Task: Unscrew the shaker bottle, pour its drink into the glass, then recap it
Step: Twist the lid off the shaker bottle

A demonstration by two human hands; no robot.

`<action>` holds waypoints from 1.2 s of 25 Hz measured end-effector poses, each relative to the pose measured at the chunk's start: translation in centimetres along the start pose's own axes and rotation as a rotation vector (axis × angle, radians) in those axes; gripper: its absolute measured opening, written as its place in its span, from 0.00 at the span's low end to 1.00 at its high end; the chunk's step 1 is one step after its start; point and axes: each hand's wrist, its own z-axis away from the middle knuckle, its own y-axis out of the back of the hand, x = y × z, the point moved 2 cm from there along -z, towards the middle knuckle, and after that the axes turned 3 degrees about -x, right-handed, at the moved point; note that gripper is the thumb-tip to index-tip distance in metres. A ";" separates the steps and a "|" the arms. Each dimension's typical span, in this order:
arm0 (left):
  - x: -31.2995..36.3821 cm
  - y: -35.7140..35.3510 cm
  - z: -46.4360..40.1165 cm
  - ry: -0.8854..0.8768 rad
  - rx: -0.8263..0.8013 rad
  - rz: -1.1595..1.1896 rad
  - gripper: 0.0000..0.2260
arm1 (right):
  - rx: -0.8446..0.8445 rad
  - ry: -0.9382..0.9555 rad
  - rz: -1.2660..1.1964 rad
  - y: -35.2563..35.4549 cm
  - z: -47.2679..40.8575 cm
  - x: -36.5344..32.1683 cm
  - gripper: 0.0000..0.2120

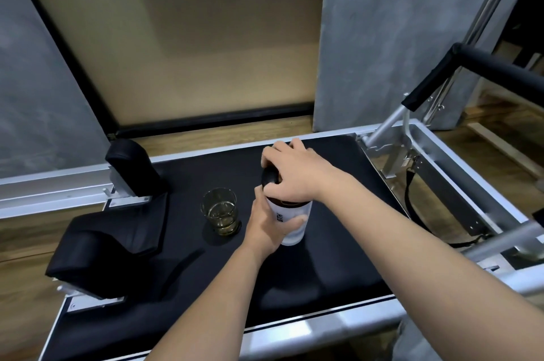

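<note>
A white translucent shaker bottle [294, 213] with black lettering stands upright on the black padded platform [338, 257]. My left hand [265, 228] grips its body from the left side. Over its black lid [270, 179] lies my right hand [294, 172], fingers curled round the lid's rim. A short clear glass [220, 212] holding a little yellowish drink stands on the platform just left of the bottle, a few centimetres from my left hand.
Black shoulder pads [132, 166] and a black headrest [97, 254] stand at the platform's left. A silver frame with a black padded bar [471, 66] rises on the right. Grey panels [397, 37] and a wood floor [220, 131] lie behind.
</note>
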 end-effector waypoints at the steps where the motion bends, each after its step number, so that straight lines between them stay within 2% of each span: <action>1: -0.1 -0.1 -0.1 -0.001 -0.015 0.039 0.50 | 0.001 -0.088 0.001 0.0 -0.1 0.3 0.30; 3: -0.4 -0.3 -0.6 -0.012 -0.035 0.061 0.43 | 0.034 -0.353 -0.008 -0.1 -0.3 0.3 0.43; 5: -0.8 -0.4 -1.0 -0.007 -0.022 0.079 0.40 | 0.042 -0.502 0.025 -0.7 -0.5 -0.4 0.44; 6: -1.1 -0.3 -1.1 -0.005 -0.012 0.080 0.43 | 0.039 -0.483 0.066 -0.9 -0.6 -0.7 0.42; 8: -1.8 -0.3 -1.3 -0.053 0.005 0.003 0.51 | 0.018 -0.239 0.145 -1.0 -0.5 -1.2 0.37; 10: -2.2 -0.4 -1.2 -0.042 -0.026 0.075 0.45 | -0.034 0.010 0.121 -0.2 -0.2 -1.1 0.33; 11: -2.4 -0.4 -1.2 -0.024 -0.044 0.106 0.42 | -0.057 0.040 0.087 0.1 -0.1 -0.8 0.33; 13: -2.1 -0.8 -1.6 -0.007 -0.042 0.129 0.38 | -0.061 -0.050 0.074 0.4 -0.1 0.0 0.41; 15: -1.9 -1.1 -1.9 0.009 -0.062 0.148 0.35 | -0.054 -0.229 0.168 -0.2 0.2 0.0 0.51; 17: -2.1 -1.1 -1.9 0.018 -0.055 0.132 0.36 | -0.029 -0.302 0.236 -0.7 0.2 -0.5 0.46; 19: -2.4 -0.8 -1.5 -0.001 -0.034 0.070 0.36 | -0.011 -0.235 0.277 -0.7 0.0 -1.0 0.39; 25: -1.0 -0.2 -0.7 -0.004 -0.032 -0.011 0.34 | -0.026 -0.047 0.261 0.3 0.4 0.1 0.35; 28: -0.7 0.1 -0.7 -0.024 -0.021 -0.005 0.34 | 0.022 -0.018 0.070 1.0 0.3 1.3 0.34; 30: -0.8 0.1 -0.8 -0.035 -0.033 0.056 0.36 | 0.075 -0.017 -0.184 1.3 0.4 2.5 0.37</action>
